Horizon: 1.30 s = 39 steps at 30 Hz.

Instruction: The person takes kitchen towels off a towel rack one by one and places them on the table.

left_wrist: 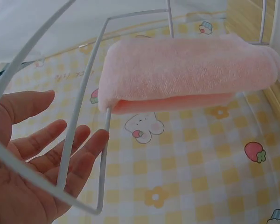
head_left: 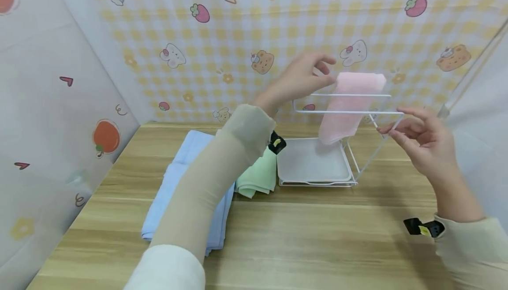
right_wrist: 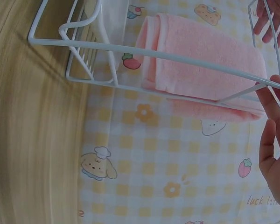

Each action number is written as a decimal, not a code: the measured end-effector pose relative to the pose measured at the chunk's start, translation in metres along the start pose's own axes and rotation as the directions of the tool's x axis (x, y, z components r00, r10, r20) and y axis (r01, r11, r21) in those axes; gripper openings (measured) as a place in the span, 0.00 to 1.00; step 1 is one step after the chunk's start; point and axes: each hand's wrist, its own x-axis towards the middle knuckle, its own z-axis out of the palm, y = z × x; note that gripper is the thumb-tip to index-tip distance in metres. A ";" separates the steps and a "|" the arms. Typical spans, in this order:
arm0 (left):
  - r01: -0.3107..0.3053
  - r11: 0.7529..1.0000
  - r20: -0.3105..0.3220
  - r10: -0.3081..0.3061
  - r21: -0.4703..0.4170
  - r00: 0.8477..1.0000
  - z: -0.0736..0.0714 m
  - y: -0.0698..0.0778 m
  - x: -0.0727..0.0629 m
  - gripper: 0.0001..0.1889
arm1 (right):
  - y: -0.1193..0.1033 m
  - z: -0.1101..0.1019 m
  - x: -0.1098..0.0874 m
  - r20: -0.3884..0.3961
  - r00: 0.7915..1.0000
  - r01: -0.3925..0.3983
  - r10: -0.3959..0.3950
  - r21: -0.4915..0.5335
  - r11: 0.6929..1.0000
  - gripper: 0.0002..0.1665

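A folded pink towel (head_left: 359,83) hangs over the rear top rail of a white wire rack (head_left: 305,111). Beside the towel's left edge is my left hand (head_left: 299,76), its fingers loosely spread around the rack's left end. In the left wrist view the fingers (left_wrist: 77,156) pass behind the rails and grip nothing; whether a fingertip touches the wire cannot be told. At the rack's right upper corner my right hand (head_left: 432,146) pinches the wire between thumb and fingers. The right wrist view shows the right fingers (right_wrist: 276,105) at that corner.
A pale tray (head_left: 313,160) sits in the rack's base. Left of it lie a green folded towel (head_left: 258,177) and a stack of blue towels (head_left: 164,212), partly behind my left sleeve. A checked printed curtain (head_left: 222,38) stands behind the wooden table (head_left: 317,237).
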 end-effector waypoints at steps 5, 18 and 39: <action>0.016 1.000 0.016 -0.016 0.004 1.000 0.008 0.008 0.015 0.24 | 0.000 0.001 -0.003 0.000 1.000 0.010 -0.010 0.040 0.999 0.27; 0.134 0.991 0.104 -0.134 0.002 0.986 0.026 0.009 0.030 0.27 | 0.003 0.005 -0.006 0.017 1.000 0.012 -0.013 0.078 0.997 0.27; 0.217 0.976 0.168 -0.211 -0.019 0.963 0.029 0.013 0.033 0.30 | 0.002 0.003 -0.003 0.008 1.000 0.028 -0.029 0.076 0.997 0.27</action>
